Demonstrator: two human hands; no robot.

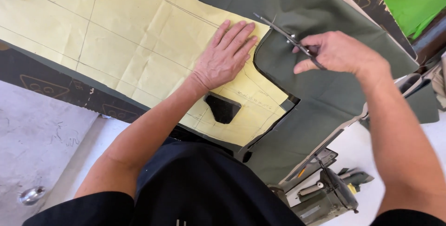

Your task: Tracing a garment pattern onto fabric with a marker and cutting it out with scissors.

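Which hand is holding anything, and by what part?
The right hand grips the scissors by their handles. The left hand holds nothing; it lies flat on the yellow paper pattern.

Paper pattern (139, 40) lies on fabric (316, 96), scissors (288, 38) to its right.

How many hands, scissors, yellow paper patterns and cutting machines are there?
Hands: 2, left hand flat on the pattern, right hand holding the scissors
Scissors: 1
Yellow paper pattern: 1
Cutting machine: 1
Total: 5
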